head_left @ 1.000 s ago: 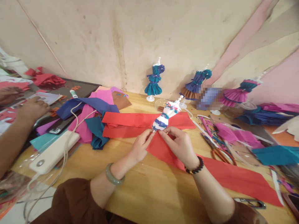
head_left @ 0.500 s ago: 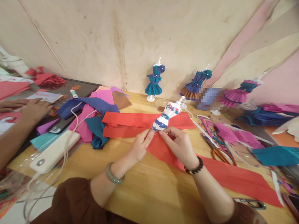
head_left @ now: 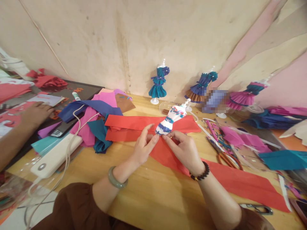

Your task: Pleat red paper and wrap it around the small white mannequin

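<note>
A small white dress form (head_left: 169, 121) with torn blue, teal and pink paper stuck on it leans tilted in front of me, its neck pointing up and right. My right hand (head_left: 184, 147) pinches at its lower edge with thumb and fingers. My left hand (head_left: 144, 145) has its thumb at the same edge, fingers raised and spread apart. Beneath the hands, a long red paper strip (head_left: 240, 182) runs off to the lower right. Another folded red strip (head_left: 131, 123) lies behind the form. The right fingertips are partly hidden.
Dressed miniature forms stand by the wall, one in teal (head_left: 157, 91). Orange-handled scissors (head_left: 227, 159) and pink scraps (head_left: 242, 139) lie right; a dark thread snipper (head_left: 260, 209) lies nearer. Leftward are a white power bank (head_left: 56, 156) with cables, coloured paper and another person's hand (head_left: 38, 111).
My left fingers have lifted and spread away from the form's lower edge, while the thumb stays there. My right hand barely moves. The other person's farther hand has left view.
</note>
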Tool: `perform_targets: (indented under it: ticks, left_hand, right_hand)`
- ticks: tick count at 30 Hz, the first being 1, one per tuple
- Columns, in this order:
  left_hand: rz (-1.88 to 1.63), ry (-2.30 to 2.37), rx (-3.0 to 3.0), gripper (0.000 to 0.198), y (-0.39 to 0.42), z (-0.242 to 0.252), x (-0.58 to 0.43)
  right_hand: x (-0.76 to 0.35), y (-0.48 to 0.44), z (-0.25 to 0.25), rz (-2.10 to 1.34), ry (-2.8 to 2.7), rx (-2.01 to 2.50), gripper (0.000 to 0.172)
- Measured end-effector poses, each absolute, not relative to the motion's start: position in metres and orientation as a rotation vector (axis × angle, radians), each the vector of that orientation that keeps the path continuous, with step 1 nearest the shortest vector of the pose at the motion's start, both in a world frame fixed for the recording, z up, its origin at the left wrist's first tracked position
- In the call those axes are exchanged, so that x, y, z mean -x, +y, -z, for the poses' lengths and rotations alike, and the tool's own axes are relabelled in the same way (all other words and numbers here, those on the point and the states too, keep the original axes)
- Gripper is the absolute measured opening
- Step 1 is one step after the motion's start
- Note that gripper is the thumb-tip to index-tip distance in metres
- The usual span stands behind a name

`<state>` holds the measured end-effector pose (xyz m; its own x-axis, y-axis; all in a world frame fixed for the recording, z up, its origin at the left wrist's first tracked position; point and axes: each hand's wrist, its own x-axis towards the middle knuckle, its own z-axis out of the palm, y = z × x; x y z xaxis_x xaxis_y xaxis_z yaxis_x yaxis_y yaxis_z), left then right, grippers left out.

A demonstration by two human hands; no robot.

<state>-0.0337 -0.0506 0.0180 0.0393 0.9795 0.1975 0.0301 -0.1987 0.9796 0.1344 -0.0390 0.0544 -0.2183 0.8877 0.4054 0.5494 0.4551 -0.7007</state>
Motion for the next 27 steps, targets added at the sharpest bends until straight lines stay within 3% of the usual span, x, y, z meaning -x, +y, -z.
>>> perform_targets:
  ticks: [13, 27]
  left_hand:
    - [-1.385, 0.98, -1.418, 0.031, -0.047, -0.026, 0.034]
    - [-1.326, 0.834, -1.349, 0.027, -0.046, -0.035, 0.043]
  right_hand:
    - [-0.137, -0.039, -0.052, -0.607, -1.966, 1.219, 0.024]
    - [-0.136, -0.045, -0.06, -0.557, -2.021, 1.233, 0.019]
